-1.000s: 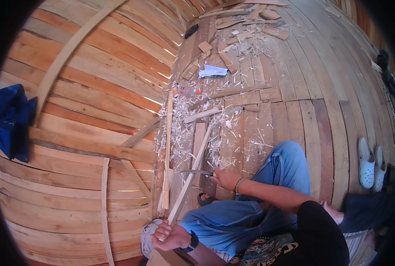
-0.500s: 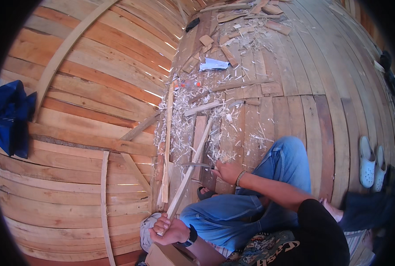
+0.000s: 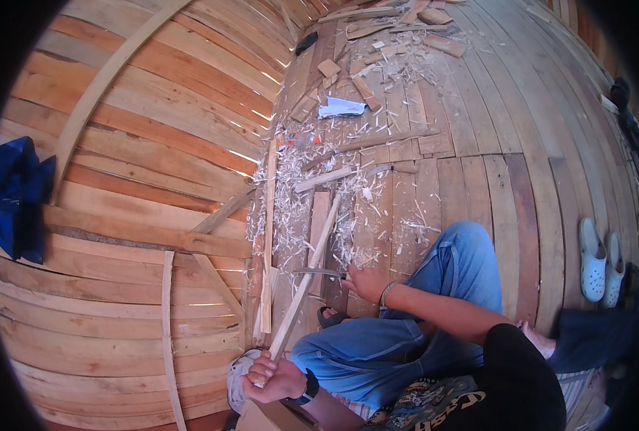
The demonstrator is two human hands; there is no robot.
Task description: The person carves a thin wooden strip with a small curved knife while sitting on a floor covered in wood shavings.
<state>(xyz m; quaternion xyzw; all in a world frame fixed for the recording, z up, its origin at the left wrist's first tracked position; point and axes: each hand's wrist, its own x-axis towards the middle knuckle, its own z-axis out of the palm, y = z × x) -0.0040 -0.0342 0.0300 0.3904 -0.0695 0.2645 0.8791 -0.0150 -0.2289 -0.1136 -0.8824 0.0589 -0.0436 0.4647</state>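
A long pale wooden stick (image 3: 304, 291) slants away from me, its far end down among the shavings. My left hand (image 3: 271, 375) is closed round its near end. Closed on the handle of a knife is my right hand (image 3: 367, 283). The knife's blade (image 3: 318, 271) lies across the stick about midway along, pointing left. Most of the handle is hidden inside my fingers. Beneath the stick's far part is a reddish board (image 3: 319, 215) on the floor.
Curly wood shavings (image 3: 298, 183) cover the floor ahead. A second curved blade with a wooden handle (image 3: 403, 167) lies there, beside loose sticks and a plastic bottle (image 3: 301, 140). The plank wall (image 3: 140, 187) rises at left. Pale clogs (image 3: 594, 262) stand at right.
The knife blade has shifted slightly down the stick toward me. My left hand keeps its hold on the near end. The whole view has tilted a little.
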